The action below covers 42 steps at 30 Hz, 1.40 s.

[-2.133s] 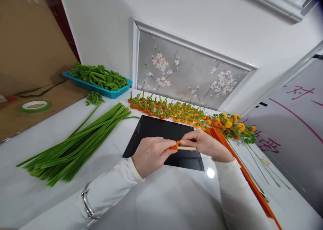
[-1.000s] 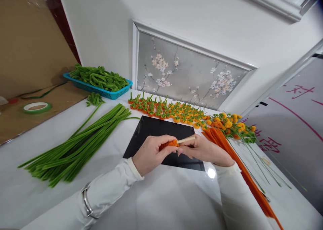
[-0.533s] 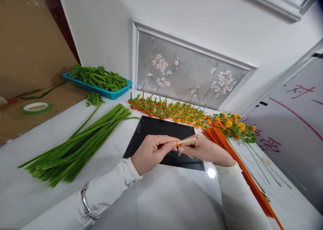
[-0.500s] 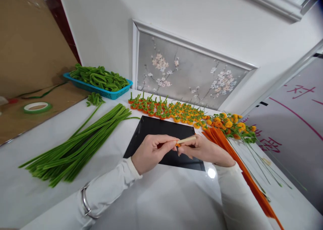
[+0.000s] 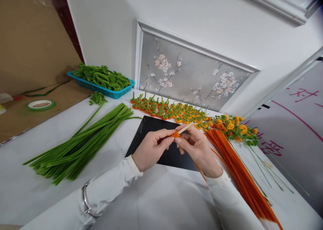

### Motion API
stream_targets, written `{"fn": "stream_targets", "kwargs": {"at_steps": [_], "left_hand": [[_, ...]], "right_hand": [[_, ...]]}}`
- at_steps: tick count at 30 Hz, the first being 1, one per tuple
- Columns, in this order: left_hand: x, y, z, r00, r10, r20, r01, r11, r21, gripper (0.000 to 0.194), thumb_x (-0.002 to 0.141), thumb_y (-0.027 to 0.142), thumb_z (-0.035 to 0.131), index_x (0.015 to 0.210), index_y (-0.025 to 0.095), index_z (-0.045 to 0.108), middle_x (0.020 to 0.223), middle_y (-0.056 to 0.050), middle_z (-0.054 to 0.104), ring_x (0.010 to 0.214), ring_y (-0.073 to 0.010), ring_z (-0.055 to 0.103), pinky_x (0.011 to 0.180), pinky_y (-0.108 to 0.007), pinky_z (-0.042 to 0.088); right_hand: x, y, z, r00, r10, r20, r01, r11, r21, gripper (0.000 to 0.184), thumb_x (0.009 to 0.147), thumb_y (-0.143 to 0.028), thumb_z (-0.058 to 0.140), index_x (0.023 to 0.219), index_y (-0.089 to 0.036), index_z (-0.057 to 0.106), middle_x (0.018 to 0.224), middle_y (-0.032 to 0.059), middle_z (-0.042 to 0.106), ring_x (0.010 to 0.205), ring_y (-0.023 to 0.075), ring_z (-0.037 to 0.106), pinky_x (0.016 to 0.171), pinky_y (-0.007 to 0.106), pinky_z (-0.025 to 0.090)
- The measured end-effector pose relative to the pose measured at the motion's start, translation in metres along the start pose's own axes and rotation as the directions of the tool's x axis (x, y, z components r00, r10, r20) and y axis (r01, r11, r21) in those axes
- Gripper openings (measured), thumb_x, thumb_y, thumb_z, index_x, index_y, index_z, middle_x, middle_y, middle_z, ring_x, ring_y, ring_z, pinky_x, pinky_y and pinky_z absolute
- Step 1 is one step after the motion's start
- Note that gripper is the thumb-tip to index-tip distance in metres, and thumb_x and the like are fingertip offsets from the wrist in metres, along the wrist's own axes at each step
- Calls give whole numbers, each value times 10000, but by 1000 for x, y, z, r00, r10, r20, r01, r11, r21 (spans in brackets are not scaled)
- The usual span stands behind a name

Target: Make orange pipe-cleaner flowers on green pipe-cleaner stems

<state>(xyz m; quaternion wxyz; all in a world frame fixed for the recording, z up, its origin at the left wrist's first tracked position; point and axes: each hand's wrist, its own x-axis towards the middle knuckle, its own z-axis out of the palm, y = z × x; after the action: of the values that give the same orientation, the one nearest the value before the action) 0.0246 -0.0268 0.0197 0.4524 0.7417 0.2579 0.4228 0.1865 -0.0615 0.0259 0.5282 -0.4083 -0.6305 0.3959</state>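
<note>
Tilted steeper now, the slim pale stick and fuzzy orange coil sit pinched between left hand and right hand; apparent winding next needs tension.

Left hand: one
Right hand: one
Pale stick: one
Orange coil: one
Orange stems: one bundle, strands uncountable
Green stems: one bundle, strands uncountable
Blue basket: one
Green loops: one heap
Short green pieces: one pile
Flower heads: dozens, too crowded for an exact count
Gathered flowers: one cluster
Tape roll: one
Black board: one
Framed picture: one
</note>
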Motion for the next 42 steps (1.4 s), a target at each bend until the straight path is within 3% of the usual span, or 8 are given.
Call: {"fn": "stream_targets", "kwargs": {"at_steps": [4,10,16,24,37,42], "left_hand": [[0,3,0,999,11,-32,-12,1000,-3,256,875,223,499,1020,134,690,660,9,502,596,-98,438,545,-213,377],[-1,4,0,999,28,-45,-27,1000,12,225,877,216,494,919,134,699,674,1,530,585,-93,446,536,-213,382],[-2,2,2,994,65,-91,-59,996,66,216,884,189,490,910,134,697,712,-7,574,616,-99,490,584,-220,412],[-6,-3,6,957,177,-230,-141,976,165,212,888,180,509,994,157,691,854,-37,633,704,-113,569,620,-213,456],[-8,-13,9,899,353,-258,-272,914,302,281,883,108,498,1092,178,671,950,-64,657,828,-135,615,720,-225,496],[-6,-12,7,915,317,-251,-246,929,276,276,884,115,499,1087,181,673,932,-57,650,808,-130,609,701,-220,491]], "right_hand": [[1,2,3,994,-60,-89,59,998,-20,190,782,-309,673,932,-209,614,801,4,561,565,91,533,453,231,502],[4,6,2,990,-101,-101,103,995,9,153,784,-313,672,901,-216,652,924,26,550,612,100,562,470,246,529],[2,4,10,981,-127,-149,124,992,-29,101,804,-283,645,872,-208,633,901,21,538,600,92,545,479,237,518],[0,6,28,969,-106,-224,98,994,-47,101,859,-280,566,934,-212,570,714,-26,519,493,77,489,445,223,443],[-1,10,42,950,-85,-301,108,992,60,128,841,-303,598,858,-193,534,669,-46,499,477,66,473,433,200,408],[2,8,39,959,-58,-277,87,992,92,145,838,-313,600,844,-198,512,681,-52,480,471,58,458,422,189,389]]}}
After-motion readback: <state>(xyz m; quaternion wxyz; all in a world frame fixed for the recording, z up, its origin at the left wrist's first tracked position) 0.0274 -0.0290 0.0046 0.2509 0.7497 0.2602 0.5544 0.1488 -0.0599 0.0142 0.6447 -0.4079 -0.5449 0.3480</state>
